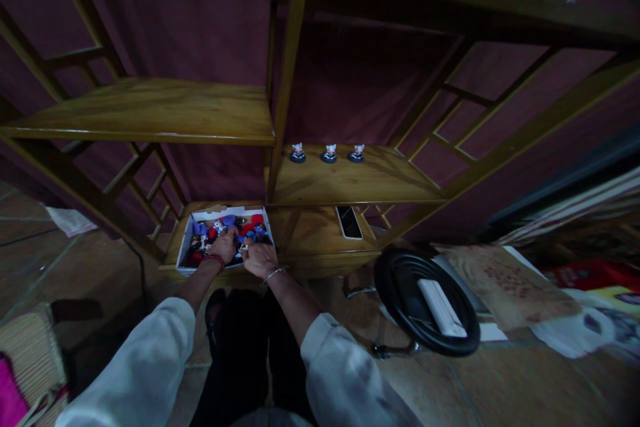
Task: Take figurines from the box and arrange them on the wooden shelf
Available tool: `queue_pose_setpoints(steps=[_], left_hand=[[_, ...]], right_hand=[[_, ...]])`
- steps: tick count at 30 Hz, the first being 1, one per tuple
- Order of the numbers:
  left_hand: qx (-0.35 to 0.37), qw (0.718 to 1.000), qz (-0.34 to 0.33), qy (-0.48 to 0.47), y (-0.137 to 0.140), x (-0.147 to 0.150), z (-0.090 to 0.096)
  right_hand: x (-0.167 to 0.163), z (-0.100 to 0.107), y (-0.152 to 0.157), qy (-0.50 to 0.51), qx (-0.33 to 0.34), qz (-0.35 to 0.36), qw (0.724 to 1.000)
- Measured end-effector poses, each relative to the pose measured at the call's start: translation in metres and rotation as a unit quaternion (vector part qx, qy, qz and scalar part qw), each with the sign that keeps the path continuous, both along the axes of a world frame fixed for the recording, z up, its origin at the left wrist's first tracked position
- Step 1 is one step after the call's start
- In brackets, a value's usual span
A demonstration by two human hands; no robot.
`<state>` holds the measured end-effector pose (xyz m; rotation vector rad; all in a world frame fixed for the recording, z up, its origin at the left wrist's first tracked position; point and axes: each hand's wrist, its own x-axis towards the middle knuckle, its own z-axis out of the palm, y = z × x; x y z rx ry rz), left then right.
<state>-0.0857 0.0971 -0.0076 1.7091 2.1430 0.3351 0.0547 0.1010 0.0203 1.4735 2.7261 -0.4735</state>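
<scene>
A shallow white cardboard box (181,248) sits on the low left shelf, filled with small red, blue and white figurines (201,229). My left hand (224,247) reaches into its middle. Its fingers are bent together among the pieces, and what they hold is hidden. Just beside it, my right hand (261,259) is over the box's front right part, its fingers closed round a small whitish figurine (244,249), partly covered. Three small white-and-black cat figurines on dark bases, a left one (297,153), a middle one (329,154) and a right one (357,154), stand in a row on the shelf above right.
The wooden shelf unit (150,107) has boards at several heights. A phone (349,223) lies right of the box. Near my right side stands a round black stool (395,300) with a white packet (442,307) on it. A woven seat (33,353) is at lower left.
</scene>
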Motion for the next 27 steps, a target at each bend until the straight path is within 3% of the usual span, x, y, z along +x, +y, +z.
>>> queue_pose_setpoints(steps=[6,13,18,27], left_hand=[[0.001,1.000,0.003,0.008,0.001,0.000,-0.001],[0.008,1.000,0.002,0.016,0.002,-0.001,-0.001],[0.000,1.000,-0.005,0.031,0.001,0.000,-0.001],[0.010,0.998,-0.041,0.043,0.000,0.005,0.011]], right_hand=[[-0.001,0.005,0.001,-0.013,-0.025,-0.008,1.000],[-0.002,-0.005,0.006,-0.008,-0.041,-0.011,0.999],[-0.004,-0.011,0.009,0.044,-0.001,0.009,0.999],[-0.002,-0.008,0.008,0.057,-0.005,-0.001,0.998]])
